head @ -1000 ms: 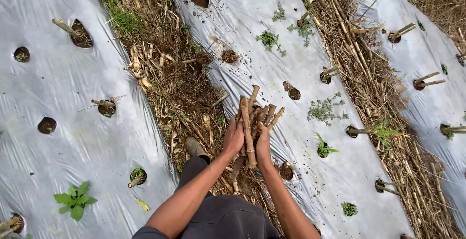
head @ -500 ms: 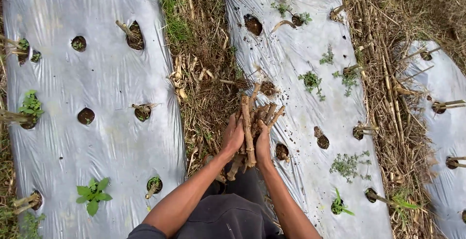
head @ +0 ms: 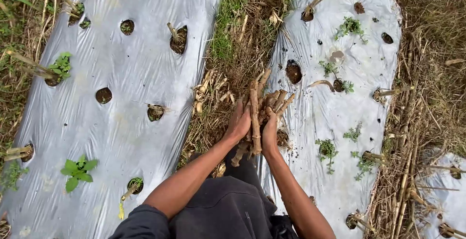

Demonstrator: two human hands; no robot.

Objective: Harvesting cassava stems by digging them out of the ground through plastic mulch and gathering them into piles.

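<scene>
I clasp a bundle of dry brown stalk cuttings (head: 257,105) between both hands, in front of my body. My left hand (head: 239,124) presses its left side and my right hand (head: 270,132) its right side. The stalks point away from me, fanned at the far end, and one long stick hangs down between my wrists. Under the bundle lies the straw-covered furrow (head: 233,64) between two raised beds covered in silver plastic mulch (head: 121,122). A round planting hole (head: 293,71) in the right bed (head: 335,108) is just beyond the bundle's tips.
Both sheets have rows of round holes; some hold cut stumps (head: 177,37), some small green weeds (head: 77,168). Another straw furrow (head: 417,122) runs along the right. Grass (head: 14,6) grows at the far left edge. My dark trousers (head: 223,210) fill the bottom centre.
My view has shifted to the right along the beds, so the left plastic sheet fills more of the frame. The hands keep the same hold on the bundle.
</scene>
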